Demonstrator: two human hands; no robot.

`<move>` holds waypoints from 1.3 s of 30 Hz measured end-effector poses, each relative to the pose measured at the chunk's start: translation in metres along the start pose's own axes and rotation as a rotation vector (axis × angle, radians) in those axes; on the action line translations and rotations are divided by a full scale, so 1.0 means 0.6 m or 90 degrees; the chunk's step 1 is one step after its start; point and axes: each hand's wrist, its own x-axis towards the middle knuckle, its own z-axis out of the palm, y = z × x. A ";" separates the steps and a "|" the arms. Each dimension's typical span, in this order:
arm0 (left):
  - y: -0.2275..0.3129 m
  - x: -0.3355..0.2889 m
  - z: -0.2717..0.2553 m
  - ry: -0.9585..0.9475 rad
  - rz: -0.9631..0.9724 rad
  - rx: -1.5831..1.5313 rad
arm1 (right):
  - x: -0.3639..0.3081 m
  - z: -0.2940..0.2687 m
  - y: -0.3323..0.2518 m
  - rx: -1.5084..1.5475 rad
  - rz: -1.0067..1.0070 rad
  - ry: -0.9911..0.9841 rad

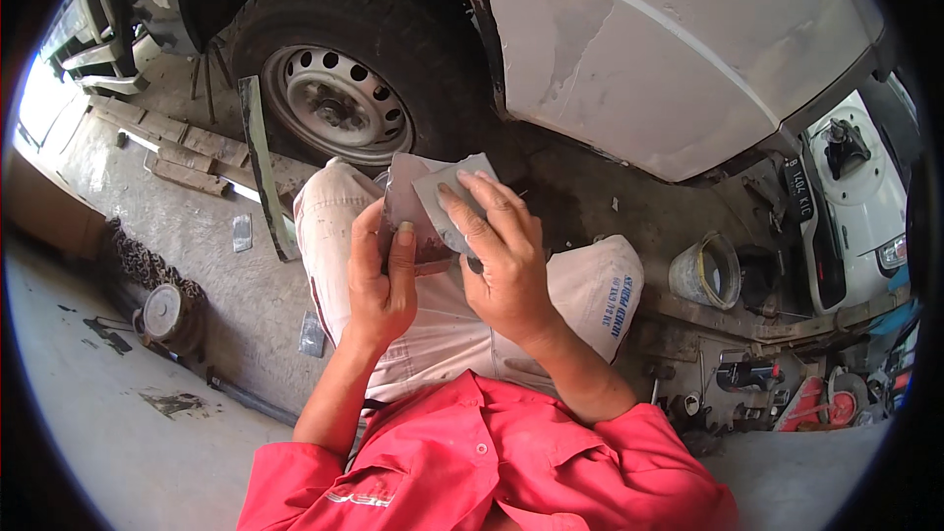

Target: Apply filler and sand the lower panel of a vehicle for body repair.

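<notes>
Above my lap, my left hand [382, 285] grips a flat, mauve-grey piece [401, 195] by its near left edge, thumb on top and fingers beneath. My right hand [503, 248] presses a lighter grey sheet [431, 199], which looks like sandpaper, against that piece. Its fingers lie over the sheet, and the thumb is tucked below. The sheet overlaps the right part of the mauve-grey piece, so much of that piece's face is hidden. Both hands are close together between my knees, just short of the vehicle's wheel [339, 103].
A patchy, light-coloured body panel [629, 49] rises ahead on the right. A bucket [705, 273] stands right of my knee, with tools [747, 374] scattered nearer. Wooden planks [187, 157], a long narrow strip [264, 167] and a round metal part [169, 315] lie on the left.
</notes>
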 end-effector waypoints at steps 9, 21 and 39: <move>0.000 0.050 -0.033 0.125 0.130 0.173 | 0.061 -0.026 0.027 -0.073 -0.003 0.008; -0.136 -0.003 -0.041 0.121 0.011 0.170 | 0.255 0.039 0.140 -0.577 -0.152 0.299; -0.118 0.003 -0.040 0.089 0.041 0.238 | 0.291 0.052 0.176 -0.669 -0.190 0.305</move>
